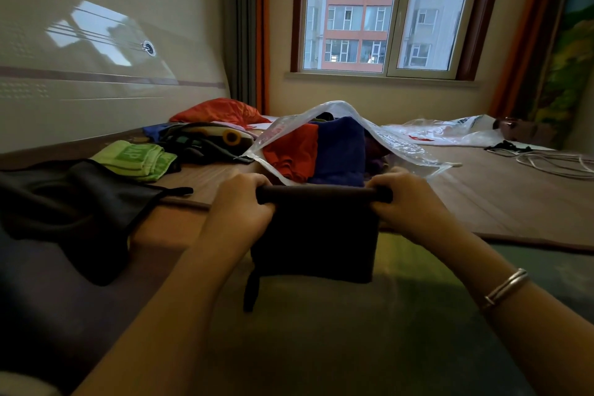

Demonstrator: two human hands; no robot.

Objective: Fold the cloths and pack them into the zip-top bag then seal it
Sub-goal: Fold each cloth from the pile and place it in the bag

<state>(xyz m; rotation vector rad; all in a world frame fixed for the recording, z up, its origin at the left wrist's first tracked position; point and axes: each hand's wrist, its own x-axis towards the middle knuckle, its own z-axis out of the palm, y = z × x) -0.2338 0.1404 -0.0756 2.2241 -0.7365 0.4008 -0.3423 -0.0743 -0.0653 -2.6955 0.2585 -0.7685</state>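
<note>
Hands: left hand (239,202) and right hand (408,202) each have their fingers curled round one end of the folded top edge of a dark, near-black square cloth (316,235), so it hangs flat between them.
Held cloth: it hangs at 6 o'clock from the bag, just in front of the bag's mouth; a thin loop or strap (252,292) dangles from its lower left corner. Gripping both ends likely keeps the fold from slipping while it is carried in.
Bag: the clear plastic zip-top bag (401,141) lies on the brown wooden surface (501,193), its mouth gaping toward the person, the upper lip arched high. That open arch leaves room to slide the next piece in.
Contents: a red folded cloth (294,151) and a dark blue folded cloth (340,151) lie side by side inside, red at 9 o'clock of blue.
Waiting pile: at 9 to 10 o'clock from the bag lie a light green folded cloth (138,157), a loose black cloth (80,202), a dark patterned heap (205,138) and an orange-red crumpled cloth (218,111), apart from the bag, seemingly still to be packed.
Elsewhere: a second crumpled clear plastic bag (450,128) and white cables (553,161) lie at 2 to 3 o'clock.
Progress: judged midway; the seal appears unclosed.
</note>
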